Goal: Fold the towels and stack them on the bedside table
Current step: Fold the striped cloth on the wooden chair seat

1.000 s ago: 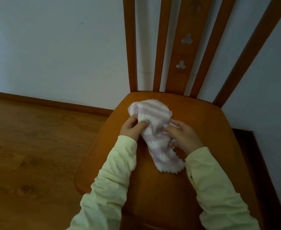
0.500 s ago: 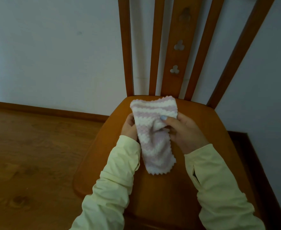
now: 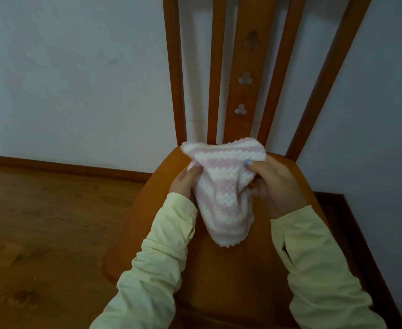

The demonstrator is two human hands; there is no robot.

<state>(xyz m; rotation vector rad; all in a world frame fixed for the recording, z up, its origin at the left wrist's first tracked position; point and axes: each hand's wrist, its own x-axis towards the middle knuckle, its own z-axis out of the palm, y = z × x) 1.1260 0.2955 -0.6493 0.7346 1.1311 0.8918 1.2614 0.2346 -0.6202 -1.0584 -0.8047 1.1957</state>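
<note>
A small pink-and-white striped towel (image 3: pixel 223 188) is held up over the wooden chair seat (image 3: pixel 238 269), its lower zigzag edge hanging down toward the seat. My left hand (image 3: pixel 183 184) grips the towel's left side, mostly hidden behind the cloth. My right hand (image 3: pixel 273 184) pinches the right side, thumb on top near the upper corner. Both arms wear pale yellow sleeves. The bedside table is not in view.
The chair's slatted backrest (image 3: pixel 245 74) rises just behind the towel, against a white wall. Wooden floor (image 3: pixel 53 222) spreads to the left, with a skirting board along the wall. A second wall closes in on the right.
The towel has been lifted off the seat and its top edge spread wider between both hands. My hands moved slightly up and apart.
</note>
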